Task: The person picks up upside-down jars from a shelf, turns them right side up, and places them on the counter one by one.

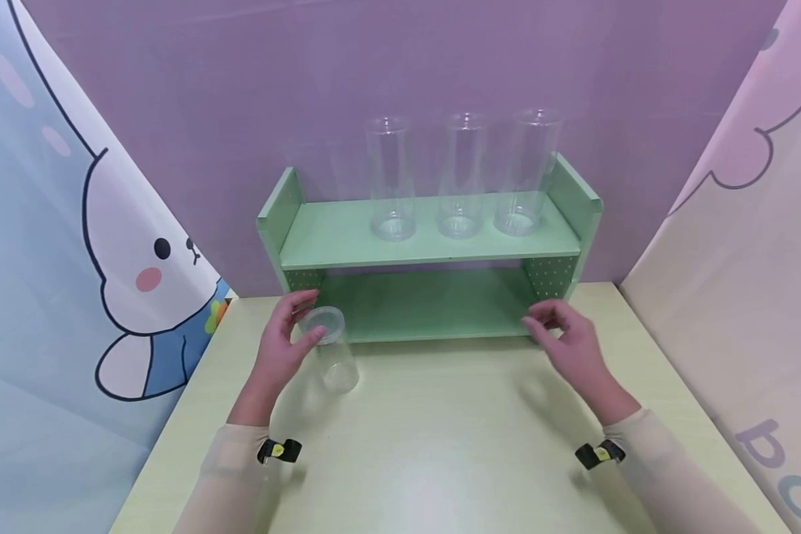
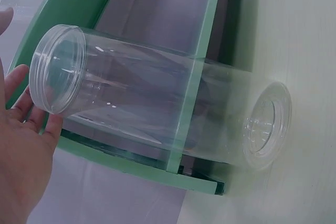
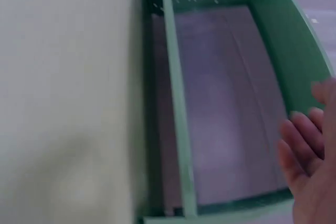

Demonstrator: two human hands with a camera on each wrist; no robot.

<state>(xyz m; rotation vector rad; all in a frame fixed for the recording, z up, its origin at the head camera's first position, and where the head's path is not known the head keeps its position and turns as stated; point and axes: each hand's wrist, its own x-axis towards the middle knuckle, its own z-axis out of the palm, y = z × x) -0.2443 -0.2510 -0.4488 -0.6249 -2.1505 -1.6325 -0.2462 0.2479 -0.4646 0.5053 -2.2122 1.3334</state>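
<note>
A tall clear plastic jar (image 1: 339,367) with a ridged, lid-like top stands upright on the table, in front of the shelf's left end. My left hand (image 1: 285,337) is around its top, thumb on the near side and fingers on the far side. In the left wrist view, the fingers (image 2: 32,114) lie right at the ridged rim of the jar (image 2: 136,93), while the thumb is spread away from it. By the right end of the shelf's lower level, my right hand (image 1: 567,337) hovers with loosely bent fingers, holding nothing.
A green two-level shelf (image 1: 334,252) stands at the back of the pale table (image 1: 440,445). Three clear jars, a left one (image 1: 392,178), a middle one (image 1: 462,178) and a right one (image 1: 526,178), stand on its upper level. Behind hangs a purple backdrop (image 1: 240,89).
</note>
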